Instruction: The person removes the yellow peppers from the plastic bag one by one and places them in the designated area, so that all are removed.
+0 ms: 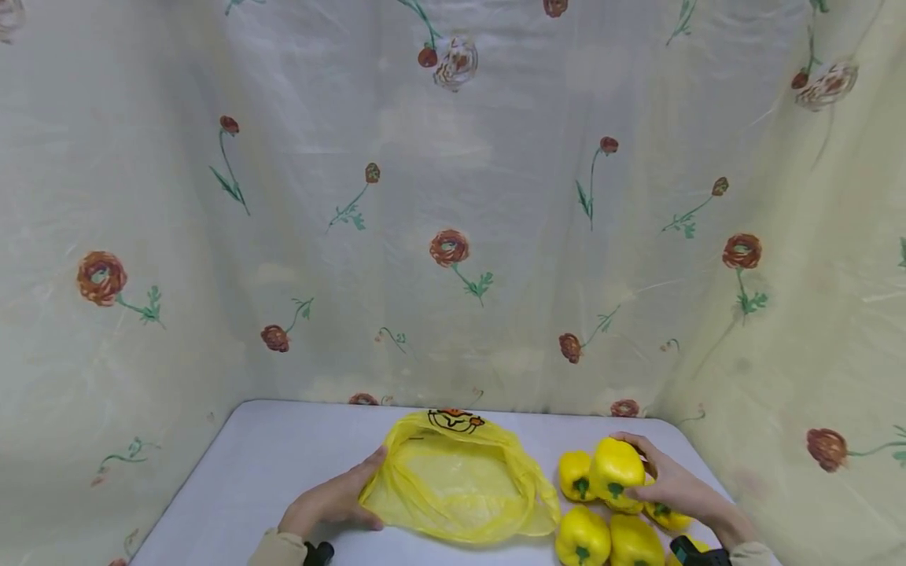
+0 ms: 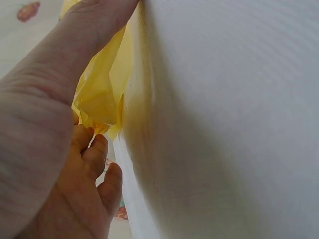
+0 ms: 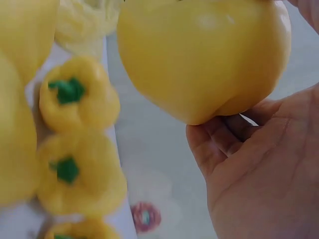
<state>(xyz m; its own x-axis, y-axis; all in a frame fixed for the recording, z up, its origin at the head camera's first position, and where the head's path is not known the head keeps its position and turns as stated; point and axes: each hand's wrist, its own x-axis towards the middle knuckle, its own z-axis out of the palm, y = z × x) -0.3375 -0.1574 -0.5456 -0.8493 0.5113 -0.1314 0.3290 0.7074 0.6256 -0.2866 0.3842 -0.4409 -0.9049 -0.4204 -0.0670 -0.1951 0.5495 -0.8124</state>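
A yellow plastic bag (image 1: 453,523) with a dark printed design lies on the table, its wide mouth facing me. At its left side, my left hand (image 1: 331,497) touches the plastic, thumb and fingers spread apart. The left wrist view shows the bag's crumpled edge (image 2: 102,94) by the thumb, with the other fingers loosely bent. My right hand (image 1: 675,481) grips a yellow bell pepper (image 1: 617,465), raised above the others, its green stem towards me. In the right wrist view this pepper (image 3: 204,59) rests against the fingertips.
Several more yellow bell peppers (image 1: 583,536) are grouped on the white table (image 1: 283,440), right of the bag. A flower-printed curtain (image 1: 524,236) encloses the table at the back and both sides.
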